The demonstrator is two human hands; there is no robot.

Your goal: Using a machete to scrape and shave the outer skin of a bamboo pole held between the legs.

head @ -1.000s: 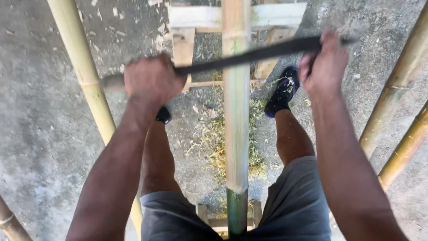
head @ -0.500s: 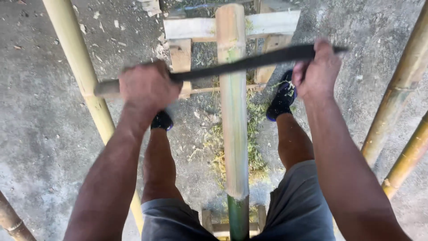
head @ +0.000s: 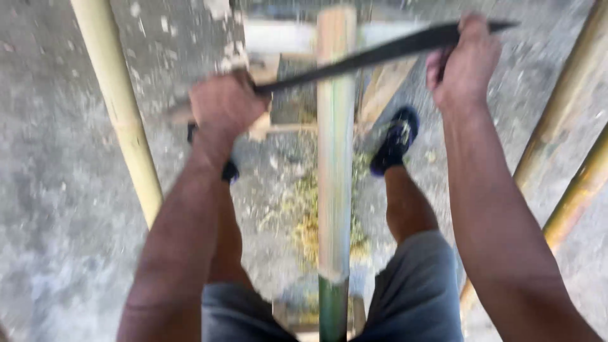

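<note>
Crosswise, the long dark blade (head: pixel 373 56) runs from about 8 o'clock up to 2 o'clock, lying over the central bamboo pole (head: pixel 334 158), whose own axis runs 12 to 6 (peeled pale above, green at the bottom). The left hand (head: pixel 223 104) is clamped on the handle end, the right hand (head: pixel 465 63) on the tip end. Four bamboo poles show: this one, one at 10 o'clock (head: pixel 120 107), and two at 3 o'clock (head: pixel 573 196). Two dark shoes (head: pixel 396 140) stand on the concrete floor (head: pixel 57 209).
</note>
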